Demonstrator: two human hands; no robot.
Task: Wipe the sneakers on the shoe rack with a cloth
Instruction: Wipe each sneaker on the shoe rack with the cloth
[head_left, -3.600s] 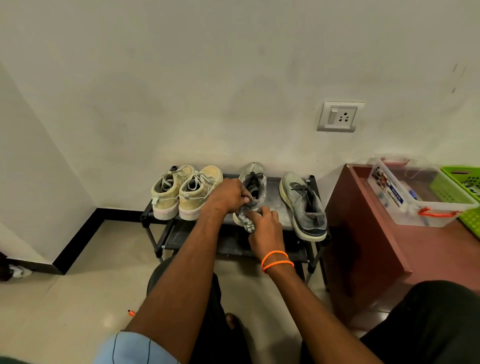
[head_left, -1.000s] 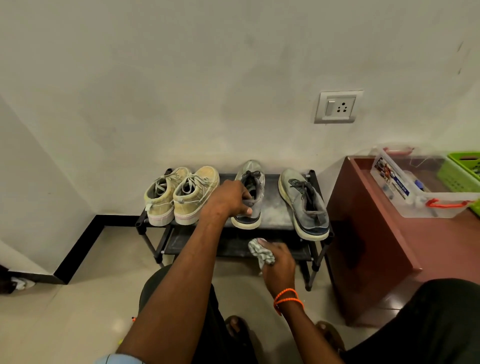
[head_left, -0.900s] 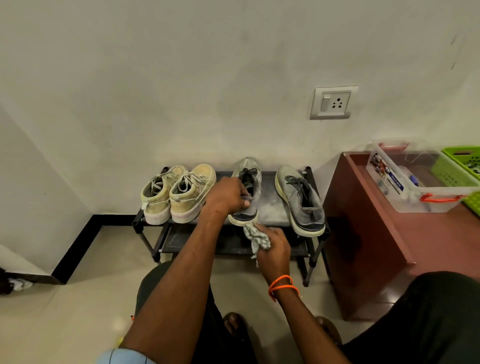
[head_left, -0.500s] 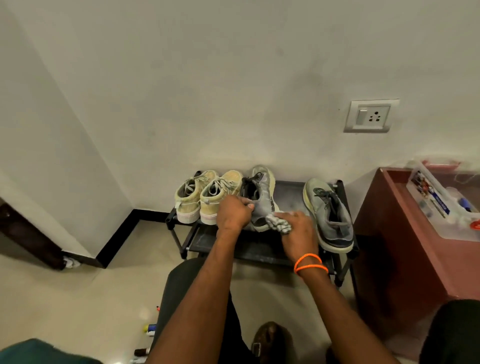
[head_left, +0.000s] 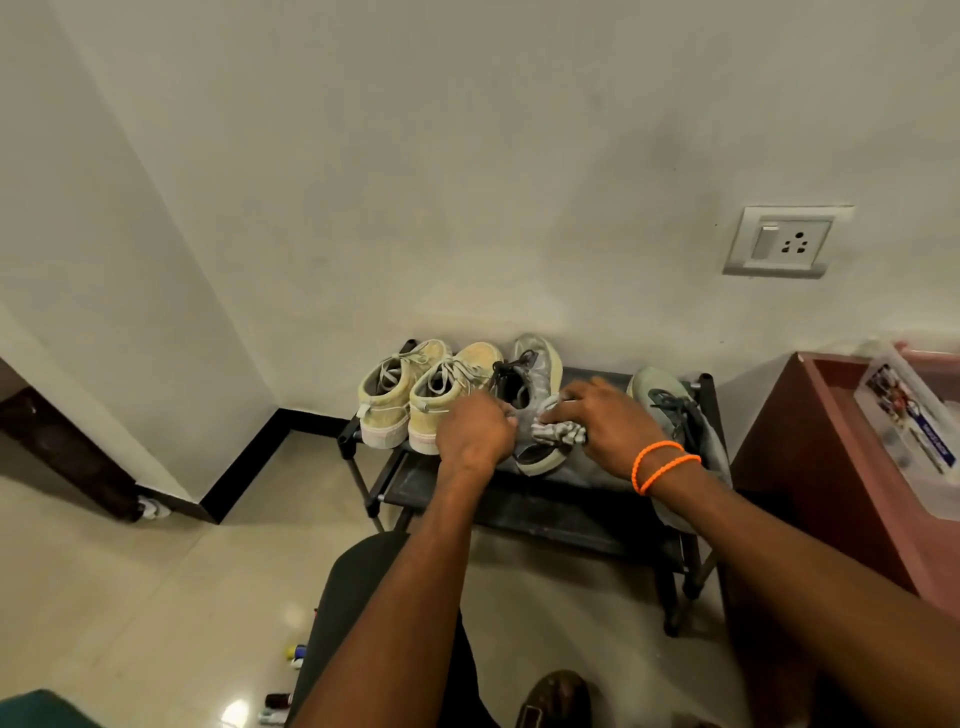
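A grey sneaker (head_left: 537, 376) lies tipped on its side on the top shelf of the black shoe rack (head_left: 519, 512). My left hand (head_left: 475, 428) grips its heel collar. My right hand (head_left: 605, 415), with orange bands at the wrist, presses a crumpled grey cloth (head_left: 558, 432) against the sneaker's side. The second grey sneaker (head_left: 670, 405) stands at the rack's right end, partly hidden by my right wrist. A pair of yellow sneakers (head_left: 410, 400) stands at the rack's left end.
A brown side table (head_left: 821, 467) with a clear plastic box (head_left: 914, 415) stands right of the rack. A wall socket (head_left: 782, 241) is above. Small bottles (head_left: 280, 701) lie on the tiled floor by my left knee. The wall corner is at the left.
My right hand brought the cloth up from below the shelf onto the grey sneaker's side. My left hand tipped that sneaker over. The camera swung left.
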